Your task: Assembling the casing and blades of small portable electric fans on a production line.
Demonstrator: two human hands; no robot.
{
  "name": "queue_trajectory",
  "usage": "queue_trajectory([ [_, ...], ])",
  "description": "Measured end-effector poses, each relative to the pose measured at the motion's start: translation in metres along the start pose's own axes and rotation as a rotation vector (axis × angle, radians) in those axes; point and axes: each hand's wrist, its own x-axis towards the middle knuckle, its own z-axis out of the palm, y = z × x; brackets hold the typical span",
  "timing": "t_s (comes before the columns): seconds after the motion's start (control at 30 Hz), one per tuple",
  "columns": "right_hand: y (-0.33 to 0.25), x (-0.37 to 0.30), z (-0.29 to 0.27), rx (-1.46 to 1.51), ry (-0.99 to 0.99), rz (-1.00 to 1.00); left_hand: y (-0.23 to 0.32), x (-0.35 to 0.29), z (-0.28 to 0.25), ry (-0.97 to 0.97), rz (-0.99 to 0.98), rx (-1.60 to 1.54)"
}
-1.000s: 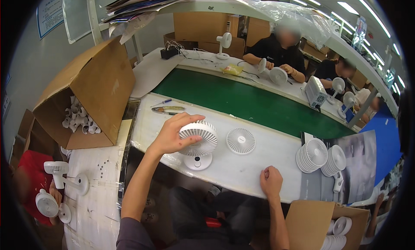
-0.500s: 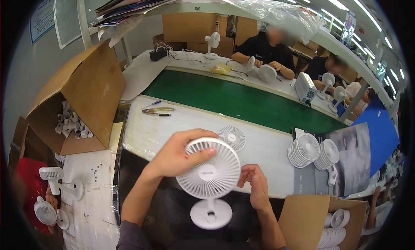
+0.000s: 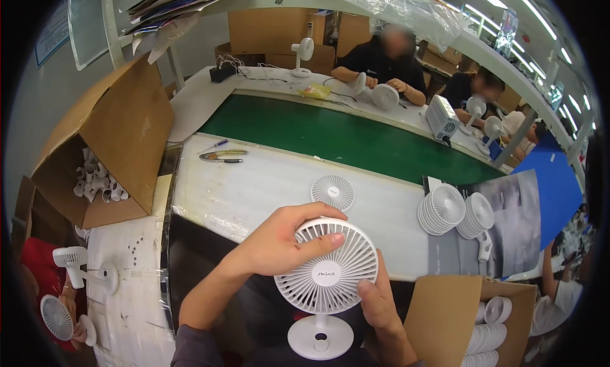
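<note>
Across the white bench (image 3: 254, 192), before the green belt (image 3: 305, 133), one loose grille (image 3: 332, 192) is seen lying just beyond the one white fan (image 3: 327, 273) in hand. Counted also: one pair of pliers (image 3: 222, 156) and one screwdriver (image 3: 216, 145) toward the far left, two stacks of grilles (image 3: 447, 205) at right. The bench is flanked by one left carton (image 3: 111, 122) and one right carton (image 3: 441, 316), both open, white parts inside. The fan is held over the lap, base lowermost. Its upper-left rim is grasped by the left hand (image 3: 279, 243), thumb across the ribs; its lower-right rim is gripped by the right hand (image 3: 380, 303), thumb in front.
</note>
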Motion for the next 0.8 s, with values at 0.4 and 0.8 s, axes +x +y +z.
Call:
queue_trajectory([
  [0.4,0.001,-0.005,-0.007,0.028,0.018,0.033,-0.009,0.008,0.008,-0.06,0.006,0.028],
  [0.8,-0.005,-0.009,-0.01,0.046,0.025,0.004,0.0,0.012,0.011,-0.078,0.023,-0.019],
])
